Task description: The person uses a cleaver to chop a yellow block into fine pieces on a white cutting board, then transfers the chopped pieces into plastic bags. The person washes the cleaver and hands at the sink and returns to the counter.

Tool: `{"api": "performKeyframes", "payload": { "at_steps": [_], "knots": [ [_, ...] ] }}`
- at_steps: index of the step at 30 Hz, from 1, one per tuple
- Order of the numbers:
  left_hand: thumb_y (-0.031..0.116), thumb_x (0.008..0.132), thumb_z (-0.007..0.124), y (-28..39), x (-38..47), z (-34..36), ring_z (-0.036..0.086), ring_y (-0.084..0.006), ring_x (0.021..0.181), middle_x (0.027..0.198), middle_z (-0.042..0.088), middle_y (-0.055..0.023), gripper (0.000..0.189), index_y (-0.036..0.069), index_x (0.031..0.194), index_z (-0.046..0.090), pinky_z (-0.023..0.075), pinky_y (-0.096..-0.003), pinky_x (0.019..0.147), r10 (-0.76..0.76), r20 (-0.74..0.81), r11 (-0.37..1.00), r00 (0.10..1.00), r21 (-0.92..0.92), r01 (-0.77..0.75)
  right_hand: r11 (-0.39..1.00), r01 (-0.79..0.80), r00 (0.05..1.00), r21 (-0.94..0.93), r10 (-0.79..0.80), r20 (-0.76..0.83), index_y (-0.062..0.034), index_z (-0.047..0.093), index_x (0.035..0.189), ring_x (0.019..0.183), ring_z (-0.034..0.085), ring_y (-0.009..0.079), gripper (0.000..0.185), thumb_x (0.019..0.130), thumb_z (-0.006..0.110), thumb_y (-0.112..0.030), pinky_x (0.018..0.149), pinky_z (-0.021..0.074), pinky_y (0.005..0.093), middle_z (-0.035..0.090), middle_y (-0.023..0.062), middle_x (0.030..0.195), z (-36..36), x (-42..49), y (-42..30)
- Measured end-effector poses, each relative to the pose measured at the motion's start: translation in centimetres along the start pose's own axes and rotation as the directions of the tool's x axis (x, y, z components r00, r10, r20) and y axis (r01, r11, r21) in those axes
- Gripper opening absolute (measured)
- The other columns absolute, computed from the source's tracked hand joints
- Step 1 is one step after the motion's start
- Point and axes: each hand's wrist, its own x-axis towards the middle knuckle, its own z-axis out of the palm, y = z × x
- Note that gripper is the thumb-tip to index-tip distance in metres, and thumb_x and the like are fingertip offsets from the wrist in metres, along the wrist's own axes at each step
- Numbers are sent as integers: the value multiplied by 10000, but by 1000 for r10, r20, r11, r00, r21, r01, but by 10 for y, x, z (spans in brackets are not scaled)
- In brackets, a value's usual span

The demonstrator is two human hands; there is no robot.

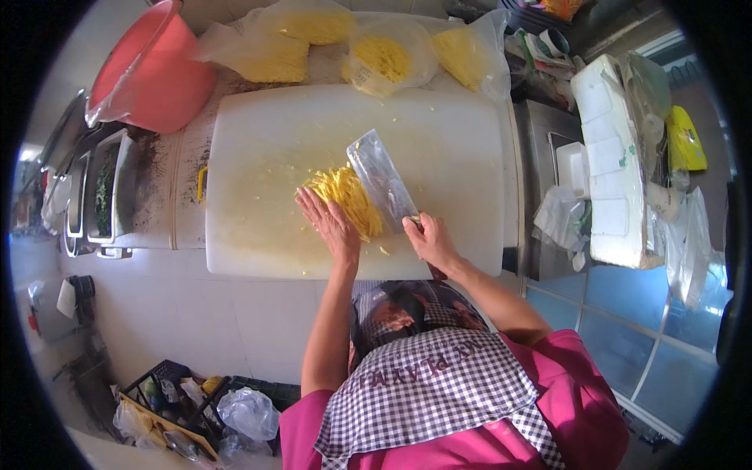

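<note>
A heap of yellow shredded strips (346,197) lies in the middle of a large white cutting board (258,141). My left hand (332,223), empty and flat with its fingers stretched out, rests against the heap's left side. In my right hand (432,238) is the handle of a broad cleaver (383,176). Its blade slants up and to the left along the heap's right edge, with a few yellow bits stuck near its tip. Small scraps are scattered over the board. What the strips are made of cannot be told for certain.
Plastic bags of yellow shreds (382,59) line the board's far edge. A red plastic tub (158,76) stands at the back left, above metal trays with chopped greens (104,194). On the right are a white foam box (608,164) and a small white container (571,170). Black crates (176,405) sit below left.
</note>
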Motion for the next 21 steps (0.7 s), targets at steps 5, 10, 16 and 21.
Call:
{"api": "performKeyframes", "payload": {
  "at_steps": [5,10,16,21],
  "knots": [
    [450,1054,184,28,4,-2,135,-297,1472,1587,186,-150,620,49,1526,199,136,-382,1188,-66,65,747,996,-658,93,585,-511,819,629,110,563,-151,430,742,405,392,42,313,964,591,-302,361,355,226,426,-53,568,-21,15,-14],
    [529,1021,280,20,11,-1,556,-310,1148,1321,546,-148,606,74,1378,462,460,-458,985,-219,416,-89,883,-909,406,447,-713,614,541,25,789,-171,402,739,408,363,14,327,948,610,-311,345,314,201,416,-70,576,-16,26,-22],
    [459,1026,332,-1,7,0,570,-319,1154,1322,561,-144,524,89,1362,491,476,-488,970,-134,414,-272,900,-889,368,474,-714,582,516,-8,813,-173,388,744,423,369,13,335,944,619,-312,362,335,199,410,-73,585,-13,34,-11],
    [351,1044,308,2,5,7,475,-298,1290,1422,485,-137,486,77,1429,418,394,-457,1070,48,286,-429,957,-859,279,462,-716,608,524,44,793,-166,428,729,406,386,13,331,937,636,-317,351,347,200,435,-63,570,-19,38,-1]
  ]
}}
